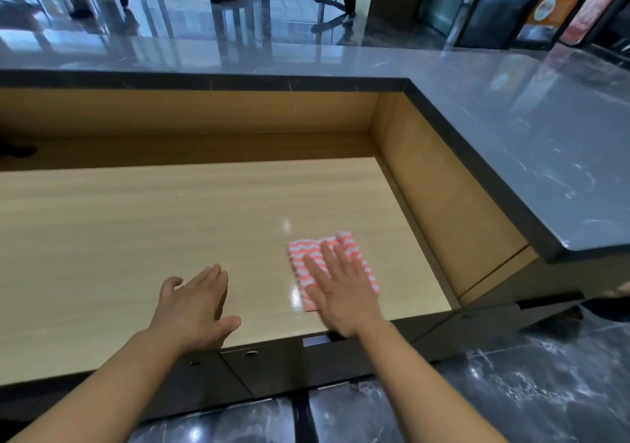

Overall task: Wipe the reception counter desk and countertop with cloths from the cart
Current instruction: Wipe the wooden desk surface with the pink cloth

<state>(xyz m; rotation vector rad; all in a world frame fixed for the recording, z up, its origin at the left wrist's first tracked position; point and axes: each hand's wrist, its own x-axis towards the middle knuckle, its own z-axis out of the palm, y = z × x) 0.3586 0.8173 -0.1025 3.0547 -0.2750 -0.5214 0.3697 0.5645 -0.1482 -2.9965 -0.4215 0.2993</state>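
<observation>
A pink-and-white striped cloth (303,246) is laid flat on the wooden bench (136,231), toward its right end near the front edge. The cloth is pressed by the right hand (341,292), fingers (329,258) straight and spread. The left hand (194,309) is held at the bench's front middle, fingers released, nothing grasped.

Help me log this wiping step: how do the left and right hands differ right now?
The right hand lies flat on the pink-and-white cloth, pressing it to the desk; the left hand has no cloth under it. The right hand sits nearer the desk's right wall, the left hand nearer its middle. Both are open, palms down, near the desk's front edge.
</observation>
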